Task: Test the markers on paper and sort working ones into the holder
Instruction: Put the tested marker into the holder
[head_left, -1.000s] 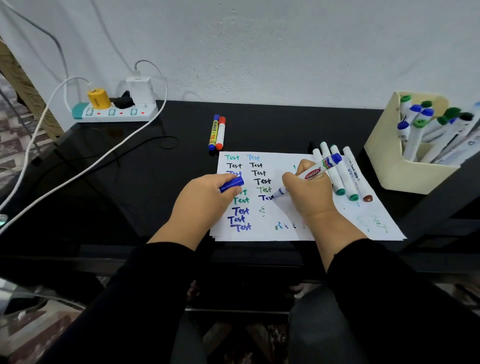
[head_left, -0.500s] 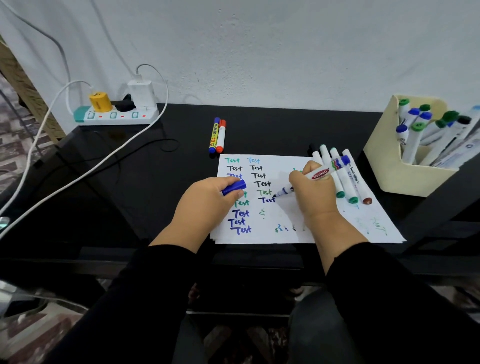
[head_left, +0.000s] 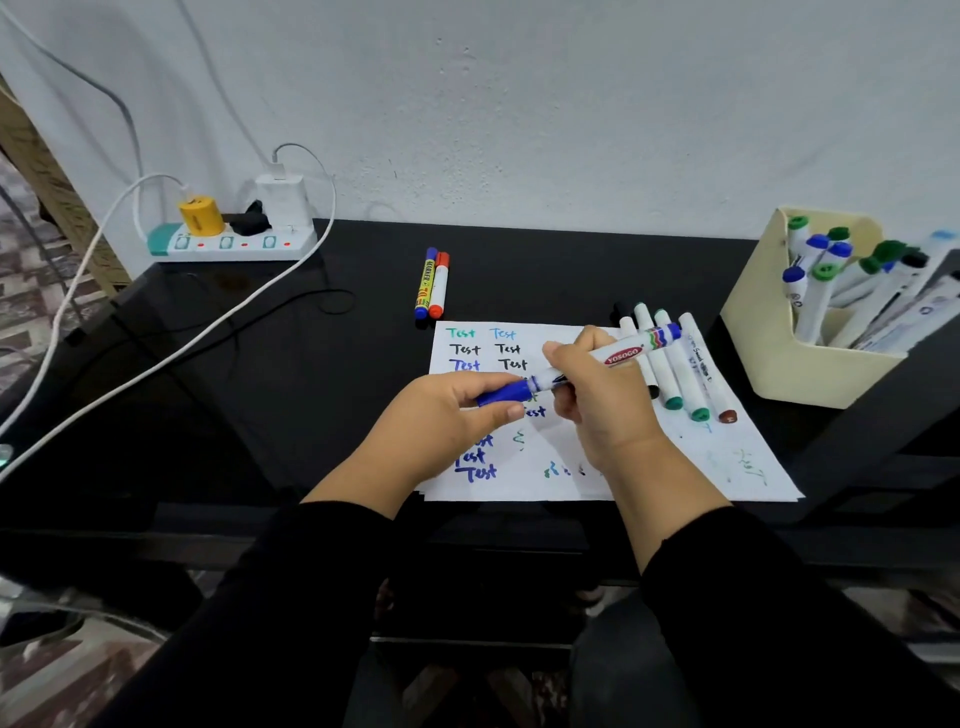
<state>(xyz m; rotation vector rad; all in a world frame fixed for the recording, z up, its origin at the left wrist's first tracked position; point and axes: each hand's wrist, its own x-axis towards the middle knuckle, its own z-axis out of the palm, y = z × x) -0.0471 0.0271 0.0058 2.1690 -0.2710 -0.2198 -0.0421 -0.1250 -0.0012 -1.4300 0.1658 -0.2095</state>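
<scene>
My right hand (head_left: 597, 405) grips a white blue-ended marker (head_left: 623, 356) by its barrel above the paper (head_left: 675, 467). My left hand (head_left: 447, 421) pinches the blue cap (head_left: 501, 396), which sits against the marker's tip end. The white paper lies on the black desk (head_left: 311, 389) and carries several "Test" words in green, black and blue. Several untested markers (head_left: 675, 364) lie in a row on the paper's upper right corner. A cream holder (head_left: 769, 332) at the right holds several markers with green and blue caps.
Two markers, one blue-capped and one red-capped (head_left: 432, 285), lie side by side behind the paper. A white power strip (head_left: 234, 244) with plugs and chargers sits at the back left, and white cables (head_left: 156, 364) trail from it across the desk's left side.
My right hand lifted the marker tip off the paper and turned it toward my left hand. The left hand brought the blue cap onto the tip end.
</scene>
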